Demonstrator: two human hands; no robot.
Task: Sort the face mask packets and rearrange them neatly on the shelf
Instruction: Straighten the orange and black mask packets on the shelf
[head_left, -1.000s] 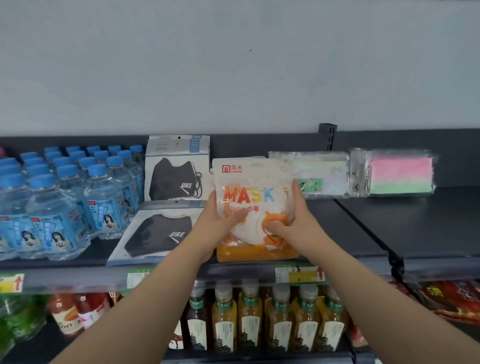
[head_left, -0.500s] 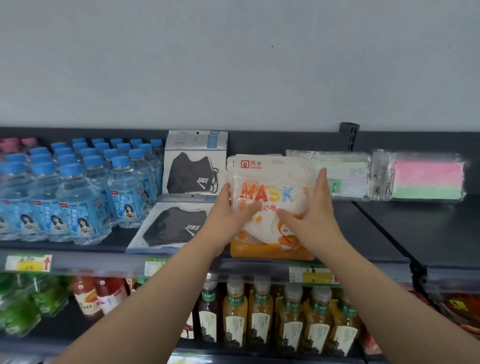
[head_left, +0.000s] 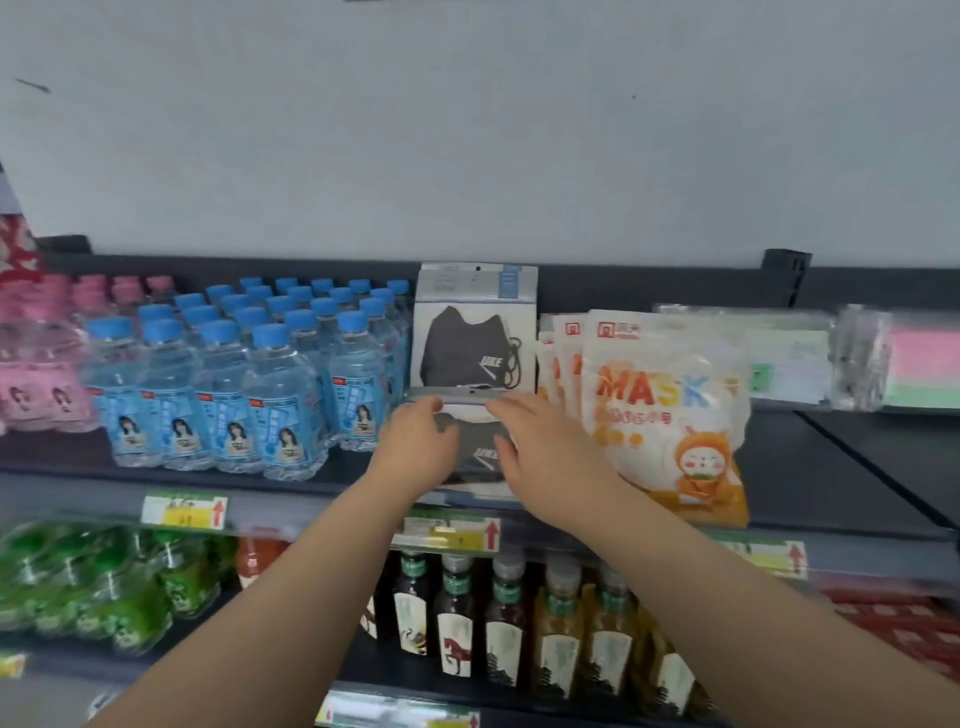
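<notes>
Two Hands on the Flat Black Mask Packet

Two hands are laid on the black mask packet (head_left: 475, 457) that lies flat at the front of the shelf (head_left: 810, 478). The left hand (head_left: 418, 441) is curled over its top left edge, and the right hand (head_left: 545, 452) is spread across its right side. Whether either grip is closed tight cannot be told. Another black packet (head_left: 477, 332) is stood upright just behind. The white MASK packets (head_left: 665, 410) are leaned in a row just beside, on the right. The clear packets (head_left: 789, 358) are kept further right. To do this step well, the flat packet should probably be lifted by both side edges and stood straight against the upright one. The water bottles (head_left: 270, 384) on the left should not be bumped.
</notes>
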